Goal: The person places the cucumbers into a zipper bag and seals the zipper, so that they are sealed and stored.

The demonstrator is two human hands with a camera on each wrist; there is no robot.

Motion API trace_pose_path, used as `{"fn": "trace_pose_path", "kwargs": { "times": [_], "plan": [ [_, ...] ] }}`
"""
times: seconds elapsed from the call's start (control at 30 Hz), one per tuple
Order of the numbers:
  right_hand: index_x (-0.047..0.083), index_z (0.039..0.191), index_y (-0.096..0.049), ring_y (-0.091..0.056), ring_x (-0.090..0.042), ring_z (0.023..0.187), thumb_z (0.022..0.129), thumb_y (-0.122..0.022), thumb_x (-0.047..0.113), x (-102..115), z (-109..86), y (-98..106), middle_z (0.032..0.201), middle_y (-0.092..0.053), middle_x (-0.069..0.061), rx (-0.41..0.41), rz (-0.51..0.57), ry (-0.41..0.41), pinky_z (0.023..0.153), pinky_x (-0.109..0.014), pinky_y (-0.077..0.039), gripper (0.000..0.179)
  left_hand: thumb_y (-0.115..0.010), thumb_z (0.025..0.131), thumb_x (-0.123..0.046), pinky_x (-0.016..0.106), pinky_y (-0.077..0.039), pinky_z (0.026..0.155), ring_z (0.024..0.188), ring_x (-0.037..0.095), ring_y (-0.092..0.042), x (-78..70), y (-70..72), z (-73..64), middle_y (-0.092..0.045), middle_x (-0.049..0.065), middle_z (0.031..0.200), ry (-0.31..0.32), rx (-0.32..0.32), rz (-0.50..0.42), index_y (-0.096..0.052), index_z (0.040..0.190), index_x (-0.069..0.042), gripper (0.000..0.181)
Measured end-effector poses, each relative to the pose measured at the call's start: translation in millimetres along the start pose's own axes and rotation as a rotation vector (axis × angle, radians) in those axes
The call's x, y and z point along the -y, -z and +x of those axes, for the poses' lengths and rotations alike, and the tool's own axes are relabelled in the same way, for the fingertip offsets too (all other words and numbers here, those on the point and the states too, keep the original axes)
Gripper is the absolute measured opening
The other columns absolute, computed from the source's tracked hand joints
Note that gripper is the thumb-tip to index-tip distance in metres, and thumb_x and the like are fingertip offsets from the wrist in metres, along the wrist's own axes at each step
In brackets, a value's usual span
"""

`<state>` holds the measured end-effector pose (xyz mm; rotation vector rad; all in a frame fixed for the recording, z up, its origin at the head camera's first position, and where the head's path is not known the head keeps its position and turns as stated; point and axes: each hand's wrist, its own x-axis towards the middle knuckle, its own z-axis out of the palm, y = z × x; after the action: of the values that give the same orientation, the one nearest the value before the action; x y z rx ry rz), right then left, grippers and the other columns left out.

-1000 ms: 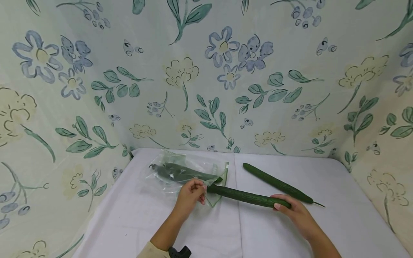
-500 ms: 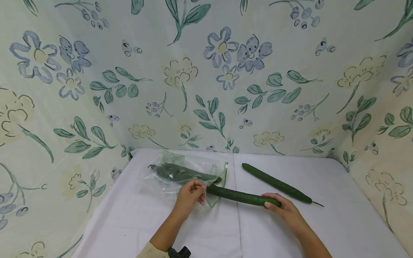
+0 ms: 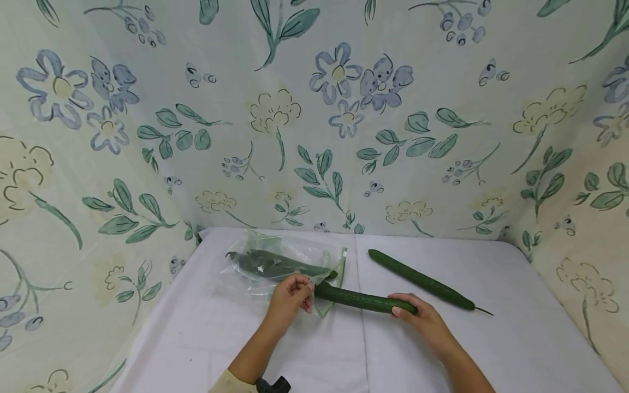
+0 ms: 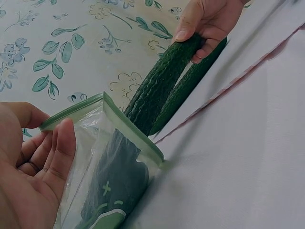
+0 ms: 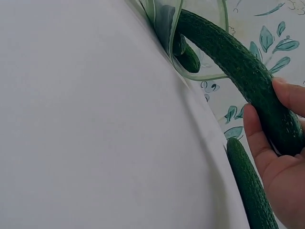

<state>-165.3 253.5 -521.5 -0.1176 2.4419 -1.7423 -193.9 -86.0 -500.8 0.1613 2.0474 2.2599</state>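
My left hand (image 3: 290,297) pinches the green-edged rim of a clear zip bag (image 4: 105,109) at its mouth. Inside the bag lie cucumbers (image 3: 275,264), dimmed by the plastic. One cucumber (image 3: 363,299) reaches partway through the mouth, and my right hand (image 3: 420,316) grips its outer end between thumb and fingers. In the right wrist view the bag's mouth (image 5: 224,28) stands wide around this cucumber, with the tip of another cucumber (image 5: 189,59) showing just inside. The far end of the held cucumber is hidden in the bag.
A loose cucumber (image 3: 422,278) with a thin stem lies on the white-covered table (image 3: 324,360), behind and right of the held one. Floral cloth (image 3: 344,180) hangs behind the table and along both sides.
My right hand has moved left, sliding the cucumber further into the bag, so less of it shows outside. My left hand keeps its place on the rim.
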Motion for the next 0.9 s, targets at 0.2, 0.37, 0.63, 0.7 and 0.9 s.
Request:
{"fn": "trace_pose_path", "kwargs": {
  "times": [0.2, 0.37, 0.63, 0.7, 0.9],
  "plan": [
    [0.008, 0.134, -0.062, -0.061, -0.007, 0.105, 0.096, -0.070, 0.028, 4, 2.9, -10, 0.133, -0.061, -0.013, 0.009, 0.002, 0.040, 0.085, -0.020, -0.054, 0.044, -0.068, 0.094, -0.007, 0.025, -0.059, 0.054, 0.062, 0.014, -0.060, 0.4, 0.7, -0.3, -0.061, 0.006, 0.079, -0.001, 0.003, -0.006, -0.059, 0.103, 0.007, 0.018],
    [0.010, 0.133, -0.064, -0.060, -0.006, 0.106, 0.094, -0.071, 0.029, 7, 6.8, -17, 0.131, -0.062, -0.010, -0.001, -0.001, 0.041, 0.085, -0.019, -0.053, 0.044, -0.067, 0.095, -0.007, 0.024, -0.059, 0.054, 0.062, 0.014, -0.060, 0.6, 0.3, -0.3, -0.061, 0.005, 0.079, -0.003, 0.007, -0.017, -0.059, 0.103, 0.007, 0.017],
    [0.013, 0.133, -0.065, -0.059, -0.008, 0.107, 0.094, -0.072, 0.033, 8, 13.4, -29, 0.131, -0.063, -0.007, 0.003, -0.006, 0.019, 0.087, -0.019, -0.052, 0.044, -0.067, 0.095, -0.006, 0.024, -0.059, 0.055, 0.062, 0.014, -0.060, 0.4, -0.4, -0.6, -0.061, 0.005, 0.079, -0.006, 0.012, -0.019, -0.059, 0.103, 0.007, 0.018],
    [0.014, 0.133, -0.064, -0.059, -0.009, 0.109, 0.094, -0.071, 0.034, 8, 14.9, -32, 0.131, -0.063, -0.006, 0.009, -0.008, 0.013, 0.087, -0.019, -0.052, 0.044, -0.066, 0.095, -0.006, 0.024, -0.059, 0.054, 0.062, 0.014, -0.060, 0.6, -0.3, -0.4, -0.061, 0.005, 0.080, -0.006, 0.012, -0.013, -0.059, 0.103, 0.007, 0.017],
    [0.013, 0.134, -0.064, -0.060, -0.009, 0.109, 0.095, -0.070, 0.033, 11, 19.3, -42, 0.131, -0.063, -0.005, 0.019, 0.007, 0.011, 0.088, -0.019, -0.052, 0.043, -0.067, 0.095, -0.007, 0.024, -0.059, 0.055, 0.063, 0.014, -0.060, 0.5, -0.1, -1.0, -0.061, 0.005, 0.080, 0.000, 0.006, -0.001, -0.059, 0.104, 0.006, 0.018]
  ]
}}
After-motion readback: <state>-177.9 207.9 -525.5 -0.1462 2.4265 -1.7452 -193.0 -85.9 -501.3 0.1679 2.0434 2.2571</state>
